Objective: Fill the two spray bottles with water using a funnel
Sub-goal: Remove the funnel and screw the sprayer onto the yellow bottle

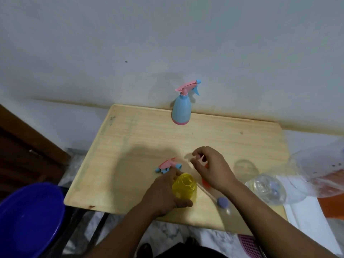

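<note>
Head camera looks down at a wooden table (214, 138). Of the 2 spray bottles, the blue bottle (181, 110) stands at the back with its top on, and I cannot tell if it has water. The yellow bottle (184, 188) is open and looks empty, so filling seems just starting. Left hand (163, 196) wraps around it. Its spray top (168, 165) lies just beside. Right hand (212, 168), fingers curled, covers something orange, maybe the funnel.
</note>
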